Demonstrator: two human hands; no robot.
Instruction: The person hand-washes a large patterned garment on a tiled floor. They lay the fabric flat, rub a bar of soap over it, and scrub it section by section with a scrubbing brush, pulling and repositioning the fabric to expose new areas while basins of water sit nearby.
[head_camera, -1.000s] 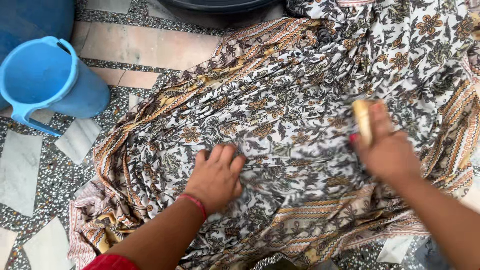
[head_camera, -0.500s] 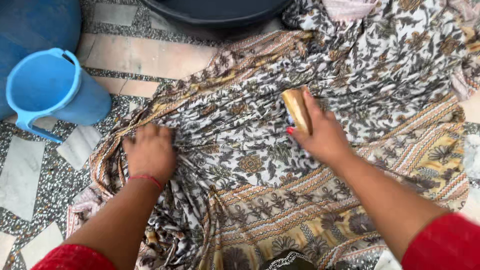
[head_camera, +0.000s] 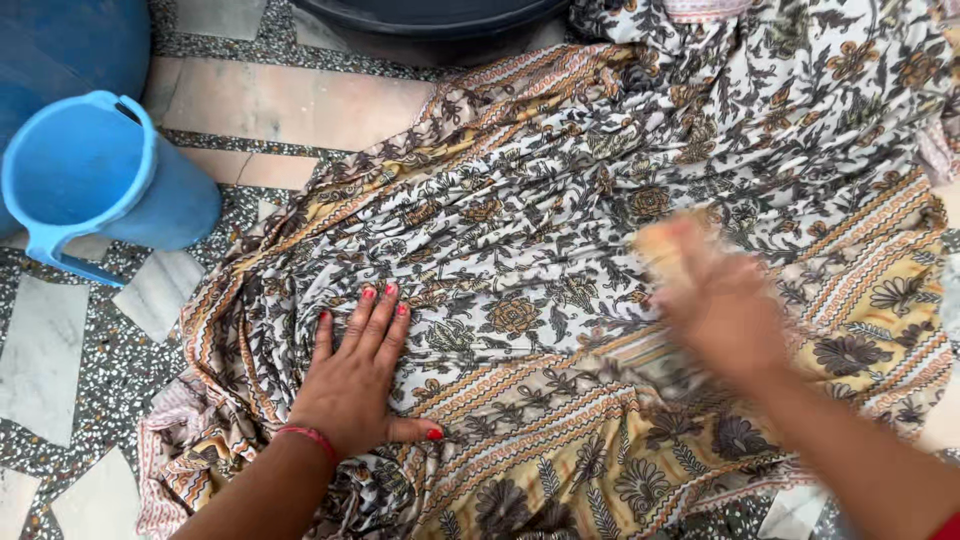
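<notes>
Floral cloth (head_camera: 560, 250) lies under the flat, spread left hand (head_camera: 360, 375); right hand (head_camera: 725, 310) blurred, grip unclear.

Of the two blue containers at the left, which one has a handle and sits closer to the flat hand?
The smaller light blue jug, lying nearer the left hand pressed flat on the patterned cloth. The darker blue drum behind it is bigger, cut off by the frame, with no handle visible.

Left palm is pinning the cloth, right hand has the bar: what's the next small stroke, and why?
Probably draw the right hand and its yellowish bar back across the printed cloth toward the flat left hand, which holds that gathered stretch on the floor.
</notes>
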